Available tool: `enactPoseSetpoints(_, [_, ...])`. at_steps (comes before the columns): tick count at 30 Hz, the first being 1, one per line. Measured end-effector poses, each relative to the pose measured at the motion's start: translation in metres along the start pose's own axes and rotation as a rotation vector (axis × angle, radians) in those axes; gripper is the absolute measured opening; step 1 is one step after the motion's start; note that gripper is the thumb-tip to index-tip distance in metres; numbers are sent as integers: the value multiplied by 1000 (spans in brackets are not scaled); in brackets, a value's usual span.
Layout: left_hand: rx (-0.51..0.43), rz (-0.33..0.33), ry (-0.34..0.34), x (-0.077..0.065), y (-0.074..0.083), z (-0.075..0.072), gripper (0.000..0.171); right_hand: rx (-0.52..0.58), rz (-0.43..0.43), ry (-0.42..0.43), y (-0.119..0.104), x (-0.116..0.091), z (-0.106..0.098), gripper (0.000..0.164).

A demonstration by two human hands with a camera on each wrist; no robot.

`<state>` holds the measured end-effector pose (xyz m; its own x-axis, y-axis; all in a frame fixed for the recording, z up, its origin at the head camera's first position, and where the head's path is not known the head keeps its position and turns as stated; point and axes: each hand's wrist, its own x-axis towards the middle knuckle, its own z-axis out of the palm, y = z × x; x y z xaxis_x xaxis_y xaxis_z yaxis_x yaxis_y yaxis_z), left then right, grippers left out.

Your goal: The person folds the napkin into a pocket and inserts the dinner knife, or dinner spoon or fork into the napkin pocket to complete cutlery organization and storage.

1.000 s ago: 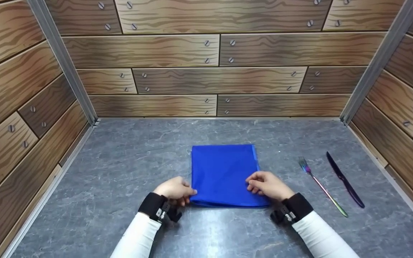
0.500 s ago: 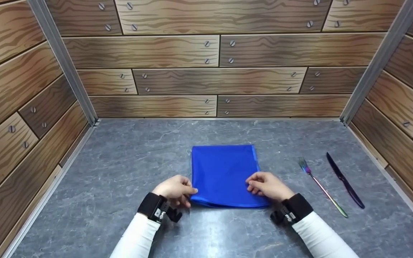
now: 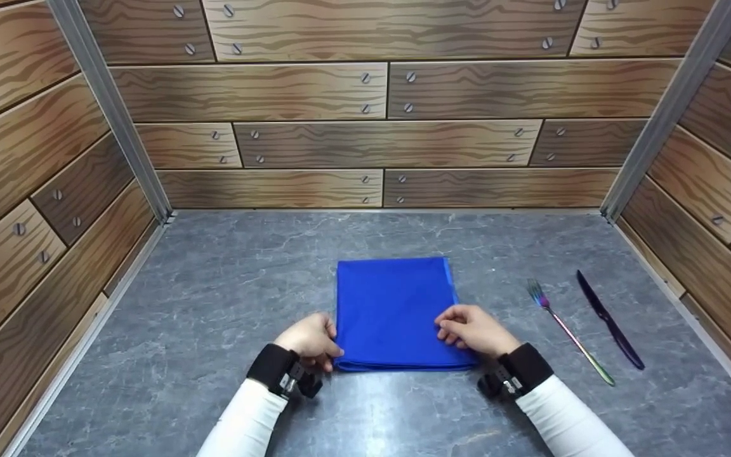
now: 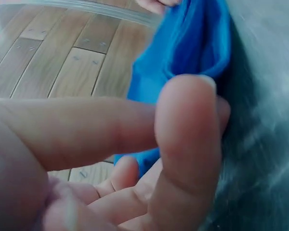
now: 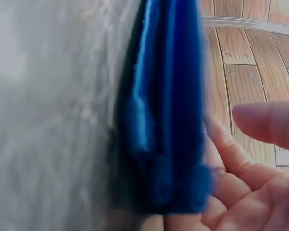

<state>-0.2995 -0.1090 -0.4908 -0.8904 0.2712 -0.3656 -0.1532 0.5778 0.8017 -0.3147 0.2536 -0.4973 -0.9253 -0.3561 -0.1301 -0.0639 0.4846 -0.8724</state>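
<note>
A folded blue cloth point(image 3: 394, 311) lies flat on the grey table, its layered fold edges facing me. At its near left corner, my left hand point(image 3: 309, 339) pinches the edge between thumb and forefinger. The left wrist view shows the thumb point(image 4: 190, 120) crossing the forefinger, with the looped layers of cloth point(image 4: 197, 43) just beyond. My right hand point(image 3: 476, 329) rests on the cloth's right side, fingers loosely bent. In the right wrist view the right thumb point(image 5: 269, 122) stands apart from the other fingers, beside the stacked cloth layers point(image 5: 171, 120).
Right of the cloth lie a rainbow-coloured fork point(image 3: 568, 330) and, farther right, a dark knife point(image 3: 610, 317), both on the grey table point(image 3: 245, 266). Wood-patterned walls point(image 3: 384, 143) close off the back and both sides.
The left hand has come slightly down and toward me at the near left corner. That corner, raised a little half a second ago, now lies lower and straighter. The right hand has stayed put.
</note>
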Motion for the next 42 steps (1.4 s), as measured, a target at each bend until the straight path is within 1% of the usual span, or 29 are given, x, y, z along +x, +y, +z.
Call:
enactPoseSetpoints(2, [138,24,38,14,-12,4,36,-3,4,5,-1,0,1,25])
enactPoseSetpoints(5, [373,68,136,36,-30,10,40,0,5,14,-4,-2,2,25])
enactPoseSetpoints(6, [433,87,172,44,-35,12,41,3,2,17,-6,-3,3,25])
enactPoseSetpoints(7, [468,118,211,48,-38,14,40,10,-2,19,-7,-4,4,24])
enactPoseSetpoints(8, [488,164,246,53,-40,16,36,17,-8,16,-9,-5,5,24])
enactPoseSetpoints(9, [500,214,266,57,-42,18,32,22,-16,8,-11,-6,6,25])
enactPoseSetpoints(10, [492,269,271,61,-43,20,27,27,-24,-5,-12,-7,7,25])
enactPoseSetpoints(11, [478,315,260,64,-44,22,22,31,-31,-27,-13,-7,8,25])
enactPoseSetpoints(12, [463,354,236,66,-45,23,18,35,-31,-51,-14,-8,9,25])
enactPoseSetpoints(14, [433,386,160,68,-46,25,13,37,-10,-108,-14,-8,11,23])
enactPoseSetpoints(15, [419,379,121,68,-46,26,14,39,7,-133,-14,-9,11,22])
enactPoseSetpoints(17, [383,343,55,68,-47,26,17,44,53,-157,-11,-9,11,21])
enactPoseSetpoints(19, [363,319,17,67,-49,25,21,51,98,-156,-8,-9,9,22])
enactPoseSetpoints(21, [348,319,-4,67,-50,24,26,57,125,-145,-5,-8,5,26])
enactPoseSetpoints(23, [355,328,-11,66,-51,23,30,61,144,-140,-4,-8,1,28])
enactPoseSetpoints(28, [404,361,8,62,-51,23,37,75,186,-133,0,-6,-5,31])
enactPoseSetpoints(31, [414,360,9,61,-50,24,39,86,210,-128,1,-5,-7,32])
enactPoseSetpoints(34, [423,353,20,59,-48,24,39,91,214,-132,0,-5,-7,32])
enactPoseSetpoints(36, [436,357,40,58,-47,24,39,88,190,-124,-2,-5,-6,32])
enactPoseSetpoints(38, [465,375,60,58,-45,25,40,59,135,-100,-4,-6,-6,29])
enactPoseSetpoints(40, [501,402,69,58,-43,27,40,0,53,-71,-4,-5,-5,26])
enactPoseSetpoints(42, [543,421,69,58,-42,30,42,-101,-53,-38,1,-1,-3,22])
